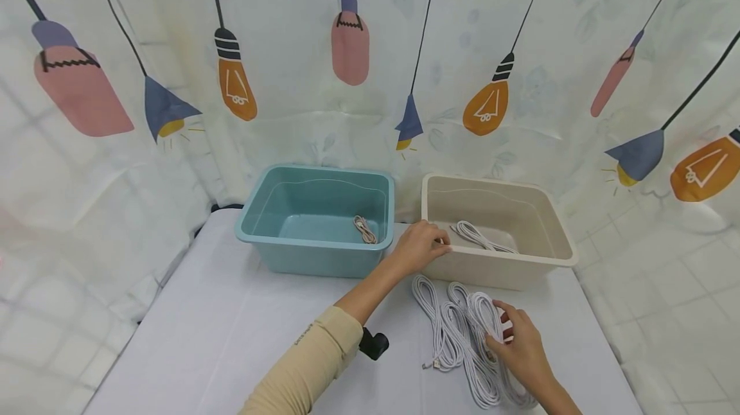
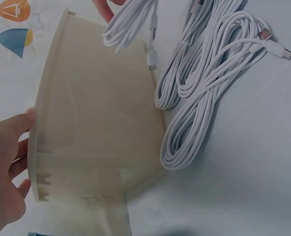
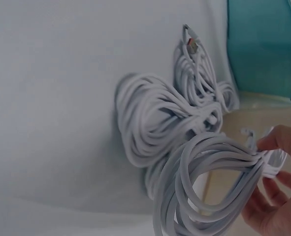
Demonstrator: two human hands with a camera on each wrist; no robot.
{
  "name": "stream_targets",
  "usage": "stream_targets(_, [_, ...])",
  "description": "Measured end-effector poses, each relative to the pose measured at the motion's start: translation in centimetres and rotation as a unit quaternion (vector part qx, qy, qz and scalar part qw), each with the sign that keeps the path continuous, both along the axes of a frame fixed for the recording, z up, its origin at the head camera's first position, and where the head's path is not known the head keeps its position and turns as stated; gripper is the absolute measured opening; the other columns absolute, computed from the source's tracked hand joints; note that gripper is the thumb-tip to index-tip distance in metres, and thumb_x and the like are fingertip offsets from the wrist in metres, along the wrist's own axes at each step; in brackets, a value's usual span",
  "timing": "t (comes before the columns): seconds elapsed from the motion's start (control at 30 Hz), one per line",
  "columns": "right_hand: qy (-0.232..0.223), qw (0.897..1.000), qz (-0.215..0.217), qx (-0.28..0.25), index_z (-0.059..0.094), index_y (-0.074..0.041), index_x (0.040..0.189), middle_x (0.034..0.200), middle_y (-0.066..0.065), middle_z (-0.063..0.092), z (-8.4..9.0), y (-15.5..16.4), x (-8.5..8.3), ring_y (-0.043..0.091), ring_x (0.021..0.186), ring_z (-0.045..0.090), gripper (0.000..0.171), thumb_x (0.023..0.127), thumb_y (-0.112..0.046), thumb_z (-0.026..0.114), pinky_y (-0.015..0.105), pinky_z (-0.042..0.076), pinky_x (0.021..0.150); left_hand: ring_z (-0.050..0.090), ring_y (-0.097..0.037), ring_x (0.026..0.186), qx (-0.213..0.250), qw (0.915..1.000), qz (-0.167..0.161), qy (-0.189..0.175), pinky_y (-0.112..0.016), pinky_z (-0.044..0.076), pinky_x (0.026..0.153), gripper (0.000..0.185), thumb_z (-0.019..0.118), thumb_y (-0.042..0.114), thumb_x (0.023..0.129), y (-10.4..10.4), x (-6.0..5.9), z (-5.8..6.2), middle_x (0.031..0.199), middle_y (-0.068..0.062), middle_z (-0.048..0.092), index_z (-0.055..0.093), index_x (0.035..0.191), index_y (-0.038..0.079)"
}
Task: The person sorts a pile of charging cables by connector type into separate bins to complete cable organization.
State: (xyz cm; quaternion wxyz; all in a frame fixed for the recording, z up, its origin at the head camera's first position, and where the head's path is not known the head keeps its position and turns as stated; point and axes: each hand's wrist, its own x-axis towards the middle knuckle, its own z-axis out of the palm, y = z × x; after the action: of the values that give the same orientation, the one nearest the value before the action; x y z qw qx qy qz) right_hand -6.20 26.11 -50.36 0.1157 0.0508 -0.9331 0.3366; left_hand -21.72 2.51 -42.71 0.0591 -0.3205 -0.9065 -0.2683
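Observation:
At the near left corner of a beige bin [image 1: 480, 267], my left hand [image 1: 417, 247] grips the rim; the left wrist view shows the thumb and fingers at the rim's edge. My right hand [image 1: 523, 347] pinches a coiled white cable [image 3: 209, 182] near its tied middle, above the table in front of that bin. Several more coiled white cables [image 2: 199, 108] lie beside it in a loose pile, some with USB plugs [image 2: 283, 51] showing. Inside the beige bin rests one white cable bundle [image 1: 482, 238].
A teal bin [image 1: 312, 257] stands left of the beige one, with a small tan cable bundle [image 1: 365, 230] inside. Both bins sit toward the back of a white-covered table [image 1: 196, 338]. A curtain printed with lamps [image 1: 277, 68] hangs behind. Some black object [image 1: 374, 344] shows beside my left sleeve.

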Motion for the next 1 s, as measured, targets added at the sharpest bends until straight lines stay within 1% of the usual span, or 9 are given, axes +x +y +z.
stream_targets(0.2, [0.036, 0.999, 0.0, 0.014, 0.063, 0.005, 0.131, 0.094, 0.009, 0.058, 1.5, 0.8, -0.5, 0.007, 0.066, 0.06, 0.069, 0.067, 0.013, 0.088, 0.022, 0.054, 0.054, 0.062, -0.016, 0.092, -0.002, 1.0, -0.001, 0.0, -0.028, 0.05, 0.082, 0.015, 0.075, 0.029, 0.099, 0.0, 0.1, 0.2, 0.097, 0.001, 0.077, 0.082, 0.103, 0.016])
stream_targets(0.33, [0.067, 0.998, 0.009, 0.019, 0.064, 0.005, 0.129, 0.093, 0.009, 0.059, 2.4, 1.1, -0.9, 0.006, 0.064, 0.06, 0.069, 0.065, 0.014, 0.089, 0.022, 0.054, 0.053, 0.063, -0.017, 0.093, -0.004, 1.0, -0.002, 0.001, -0.029, 0.05, 0.084, 0.016, 0.075, 0.029, 0.1, 0.0, 0.0, 0.2, 0.097, 0.001, 0.078, 0.082, 0.103, 0.016])
stream_targets(0.47, [0.087, 0.996, 0.017, 0.025, 0.064, 0.005, 0.128, 0.093, 0.009, 0.059, 3.3, 1.3, -1.1, 0.009, 0.063, 0.062, 0.069, 0.065, 0.013, 0.089, 0.022, 0.053, 0.052, 0.064, -0.018, 0.094, -0.002, 1.0, -0.004, -0.002, -0.031, 0.051, 0.085, 0.016, 0.075, 0.029, 0.1, 0.0, 0.0, 0.0, 0.097, -0.001, 0.078, 0.082, 0.103, 0.015])
stream_targets(0.73, [0.09, 0.995, 0.025, 0.025, 0.065, 0.006, 0.128, 0.093, 0.01, 0.059, 5.3, 1.7, -1.5, 0.005, 0.064, 0.061, 0.068, 0.065, 0.012, 0.09, 0.021, 0.054, 0.053, 0.063, -0.017, 0.094, -0.002, 1.0, 0.0, -0.006, -0.028, 0.05, 0.084, 0.016, 0.075, 0.029, 0.1, 0.0, 0.0, 0.0, 0.098, 0.0, 0.078, 0.082, 0.103, 0.015])
stream_targets(1.0, [0.081, 0.996, 0.03, 0.035, 0.064, 0.006, 0.129, 0.095, 0.01, 0.06, 7.3, 2.4, -2.0, 0.008, 0.064, 0.064, 0.069, 0.066, 0.012, 0.091, 0.018, 0.055, 0.055, 0.064, -0.017, 0.095, -0.004, 1.0, 0.001, -0.007, -0.029, 0.05, 0.085, 0.015, 0.075, 0.029, 0.1, 0.0, 0.0, 0.1, 0.098, 0.0, 0.077, 0.082, 0.103, 0.016])
